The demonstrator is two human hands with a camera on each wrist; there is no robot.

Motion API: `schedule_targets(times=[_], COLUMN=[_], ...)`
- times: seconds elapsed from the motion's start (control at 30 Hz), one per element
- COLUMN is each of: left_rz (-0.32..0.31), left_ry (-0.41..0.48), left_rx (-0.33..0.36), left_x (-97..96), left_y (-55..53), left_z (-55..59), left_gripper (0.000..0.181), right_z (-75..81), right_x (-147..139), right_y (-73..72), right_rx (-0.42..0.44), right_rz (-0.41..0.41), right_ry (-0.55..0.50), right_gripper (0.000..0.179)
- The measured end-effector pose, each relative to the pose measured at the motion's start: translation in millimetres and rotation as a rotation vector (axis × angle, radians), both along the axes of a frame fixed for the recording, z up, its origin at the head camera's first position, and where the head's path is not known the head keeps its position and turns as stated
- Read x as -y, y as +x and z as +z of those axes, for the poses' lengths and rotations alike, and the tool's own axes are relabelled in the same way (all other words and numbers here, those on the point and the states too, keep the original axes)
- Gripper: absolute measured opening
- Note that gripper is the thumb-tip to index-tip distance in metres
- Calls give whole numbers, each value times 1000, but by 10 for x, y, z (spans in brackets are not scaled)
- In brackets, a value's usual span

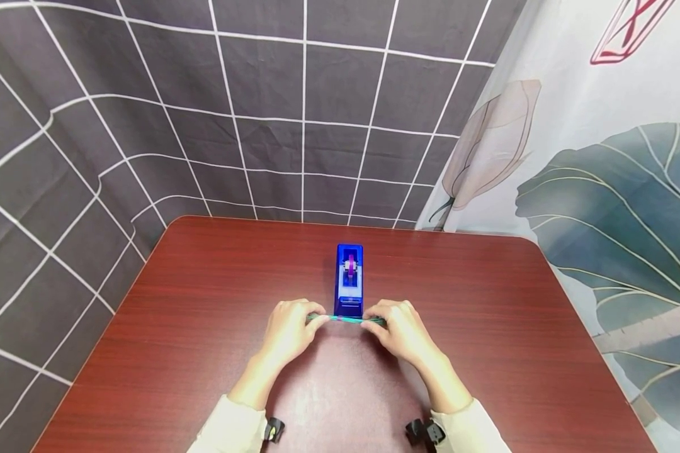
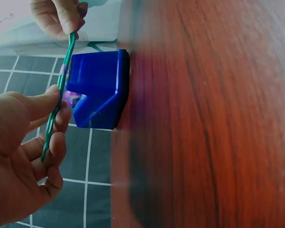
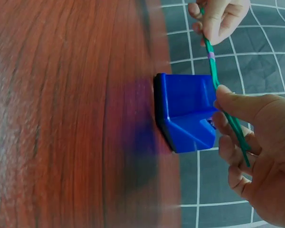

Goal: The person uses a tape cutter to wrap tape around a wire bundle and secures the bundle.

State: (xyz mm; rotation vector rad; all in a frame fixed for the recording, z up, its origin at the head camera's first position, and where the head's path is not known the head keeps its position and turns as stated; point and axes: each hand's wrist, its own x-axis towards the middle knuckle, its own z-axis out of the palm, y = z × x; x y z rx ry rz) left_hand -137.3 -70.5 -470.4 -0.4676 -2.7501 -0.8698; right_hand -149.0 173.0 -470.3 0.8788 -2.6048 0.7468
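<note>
A blue tape dispenser (image 1: 349,280) with a pink roll stands upright at the middle of the red-brown table (image 1: 175,327). Just in front of its near end, both hands hold a thin green stick (image 1: 345,319) level between them. My left hand (image 1: 291,329) pinches the stick's left end, my right hand (image 1: 399,329) its right end. A purple band (image 3: 212,55) wraps the stick near its middle. In the left wrist view the green stick (image 2: 59,95) crosses the dispenser's (image 2: 99,88) cutter end, between my left hand (image 2: 26,152) and the other hand. The right wrist view shows the dispenser (image 3: 187,111) beside my right hand (image 3: 249,156).
A dark grey cloth with white grid lines (image 1: 260,107) hangs behind and to the left of the table. A pale curtain printed with leaves (image 1: 600,170) hangs on the right. Bare wood (image 1: 515,327) lies to either side of the hands.
</note>
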Motion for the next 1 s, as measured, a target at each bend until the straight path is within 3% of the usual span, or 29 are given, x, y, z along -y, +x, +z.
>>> schedule_targets(times=[0.23,0.43,0.6,0.8,1.0], left_rz=[38,58,22,21,27], left_ry=[-26,-13,22,22,-49], left_rx=[25,150,237,222,189], left_x=[75,104,114,125,133], left_y=[-27,-8,19,33,23], left_z=[-71,-76,-96,-110,-145], left_gripper=[9,7,8,9,10], right_z=[-48,-102,-134,-171,-211], right_x=[-48,-89,-108,-118,-118], right_y=[-17,4,16,19,14], right_rx=[92,171,239,306,295], right_rz=[-25,-59,-75,-98,-110], right_ry=[75,77,107,113,137], right_gripper=[7,11,12,13,14])
